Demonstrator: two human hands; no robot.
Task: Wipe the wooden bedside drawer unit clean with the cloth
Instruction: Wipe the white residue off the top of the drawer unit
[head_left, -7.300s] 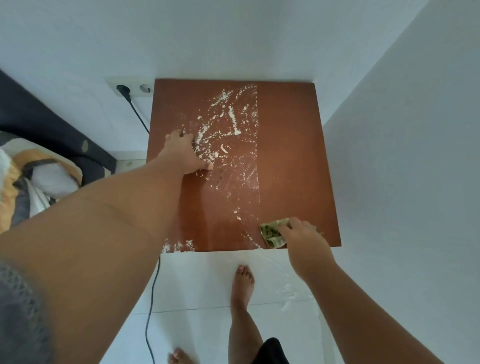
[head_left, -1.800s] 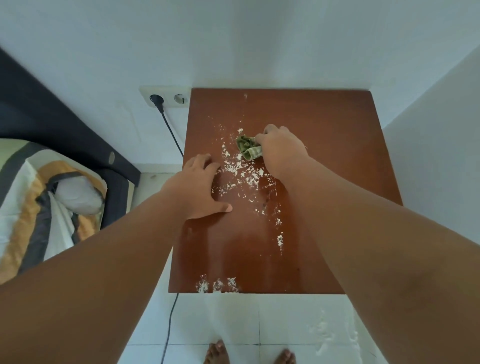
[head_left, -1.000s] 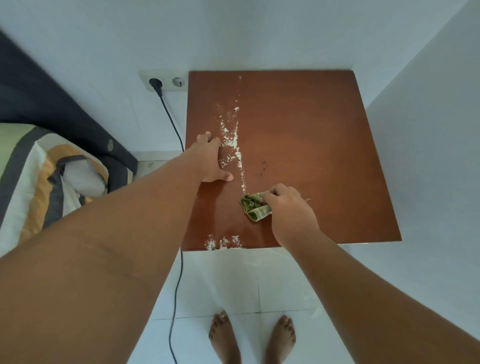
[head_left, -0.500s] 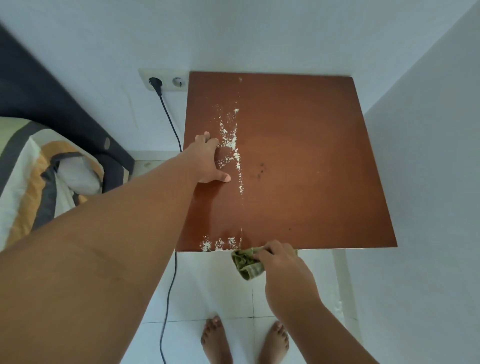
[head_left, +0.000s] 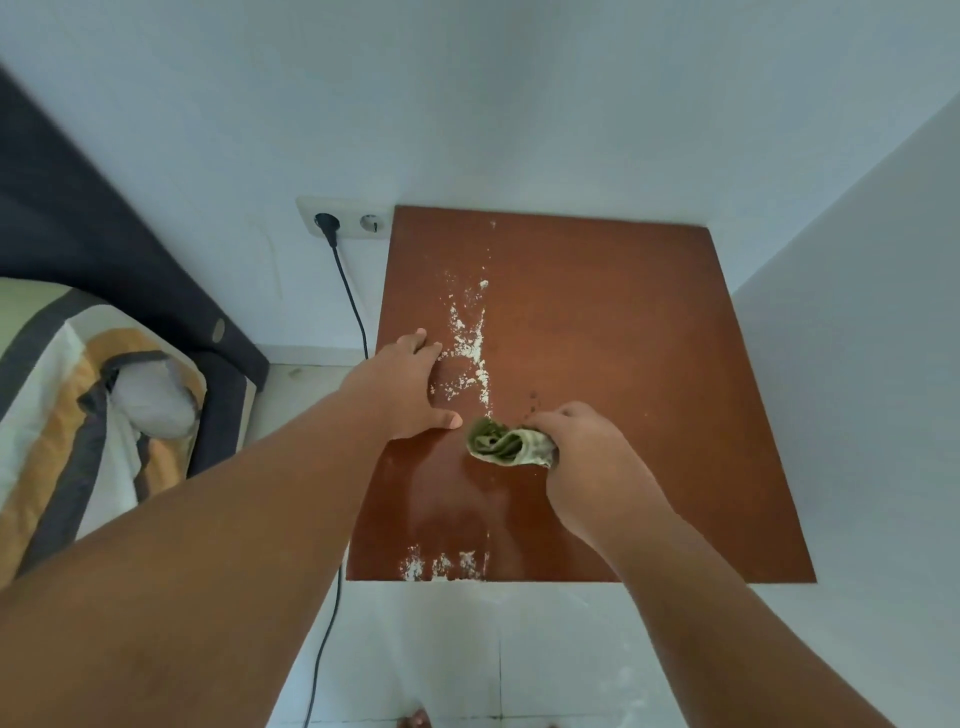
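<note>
The reddish-brown wooden top of the bedside drawer unit (head_left: 623, 338) fills the middle of the view, seen from above. A streak of white powder (head_left: 470, 345) runs down its left-centre part, and a smaller patch of powder (head_left: 441, 564) lies at the front edge. My right hand (head_left: 587, 457) grips a bunched green cloth (head_left: 506, 442) on the top, just below the streak's lower end. My left hand (head_left: 402, 392) lies flat on the wood with fingers spread, beside the powder. The unit's drawers are hidden below the top.
White walls close in behind and to the right of the unit. A wall socket (head_left: 345, 223) holds a black plug, and its cable (head_left: 353, 312) hangs down the unit's left side to the tiled floor (head_left: 441, 649). A bed with a striped cover (head_left: 78, 395) stands at left.
My right hand with the cloth has come back from beyond the front edge up onto the top, to the lower end of the powder streak. My left hand has stayed in place.
</note>
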